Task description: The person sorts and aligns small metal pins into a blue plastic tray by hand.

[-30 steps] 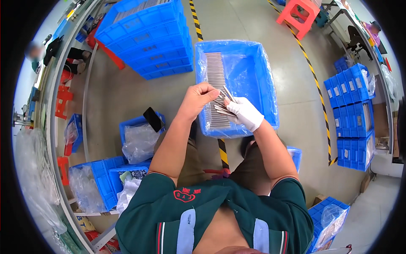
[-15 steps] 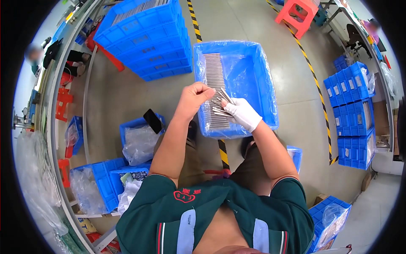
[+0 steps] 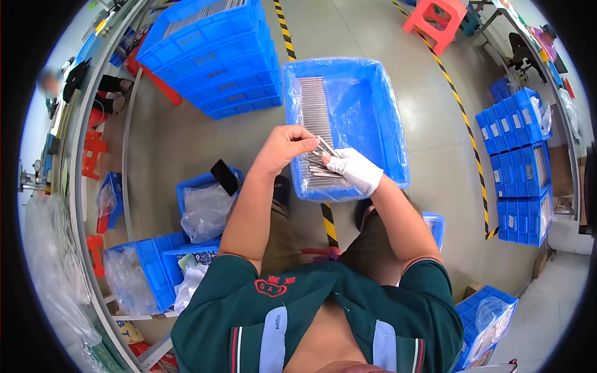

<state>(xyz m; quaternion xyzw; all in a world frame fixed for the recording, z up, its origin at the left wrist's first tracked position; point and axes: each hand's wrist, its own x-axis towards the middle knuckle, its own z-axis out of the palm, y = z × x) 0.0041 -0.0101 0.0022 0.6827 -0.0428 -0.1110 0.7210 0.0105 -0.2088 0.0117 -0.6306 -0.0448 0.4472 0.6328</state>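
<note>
My right hand (image 3: 356,170), in a white glove with bare fingertips, is closed round a bunch of thin metal rods (image 3: 324,169) that fan out to the left. Bare, my left hand (image 3: 287,148) pinches the upper end of a rod at this bunch, thumb and forefinger together. Both hands are over the near left part of a blue crate (image 3: 398,133) lined with clear plastic film. Inside it, along the left side, a long row of similar metal rods (image 3: 314,102) lies side by side. Part of the row is hidden under my hands.
Stacked blue crates (image 3: 217,68) stand at the far left, the top one holding rods. A phone (image 3: 224,177) rests by a plastic-covered crate (image 3: 205,214) on my left. More blue crates (image 3: 522,168) are piled at right. A red stool (image 3: 438,22) stands far right.
My left hand has come slightly nearer to the bunch, its fingertips now on a rod. The right hand has shifted a little left and turned slightly, with the rods still in it.
</note>
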